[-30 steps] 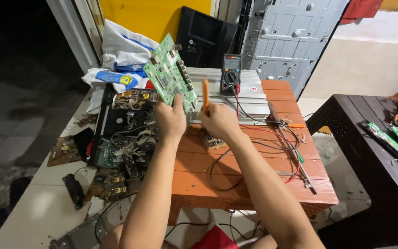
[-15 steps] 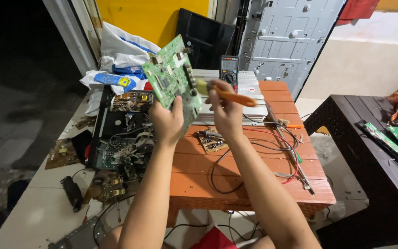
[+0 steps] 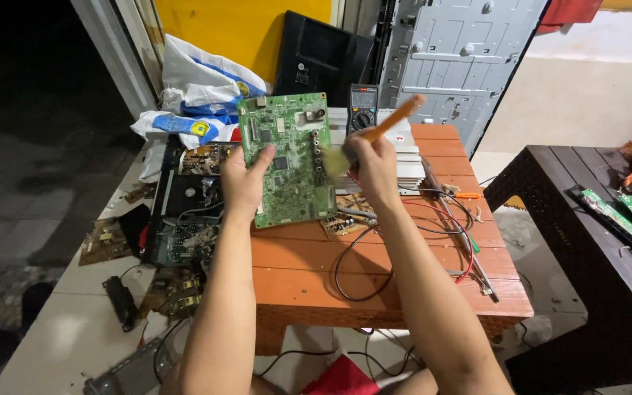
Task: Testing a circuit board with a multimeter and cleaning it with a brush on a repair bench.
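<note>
Green circuit board point(image 3: 287, 157) is held upright above the orange wooden table point(image 3: 316, 271), gripped at its left edge by the left hand point(image 3: 243, 183). An orange-handled brush point(image 3: 374, 135) is clasped in the right hand point(image 3: 371, 164), its bristles touching the board's right edge. A multimeter point(image 3: 363, 106) stands behind; red and black wires point(image 3: 418, 241) lie on the tabletop.

Bright, even overhead light on the orange table point(image 3: 404, 292); soft shadows. From nine to eleven o'clock the ground falls into darkness. The brush point(image 3: 374, 139) is motion-blurred. Wide-angle bending shows at the edges.
</note>
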